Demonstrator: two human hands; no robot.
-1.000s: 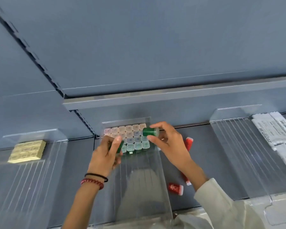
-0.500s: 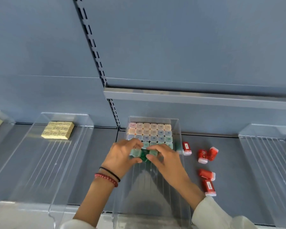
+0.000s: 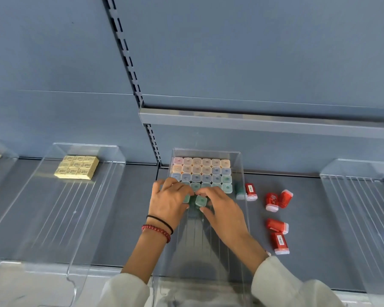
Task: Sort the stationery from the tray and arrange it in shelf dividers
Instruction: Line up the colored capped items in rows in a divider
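A clear shelf divider [image 3: 242, 171] in the middle holds rows of small capped containers [image 3: 205, 171], pink and orange at the back, blue then green toward the front. My left hand [image 3: 170, 201] and my right hand [image 3: 222, 207] meet at the front row. Between them stand green containers [image 3: 201, 200] with pale lids. My right hand's fingers and thumb curl round one of them. My left hand's fingers curl over the container beside it, mostly hiding it.
Several red containers [image 3: 275, 224] lie loose on the grey shelf right of the divider, one green one [image 3: 239, 191] against its wall. A divider with yellow erasers [image 3: 77, 167] stands at the left. Another clear divider [image 3: 350, 196] stands at the right.
A second ago my right hand held a green container in the air above the rows. Both hands have come down to the front row, setting green containers upright. The view has shifted left.
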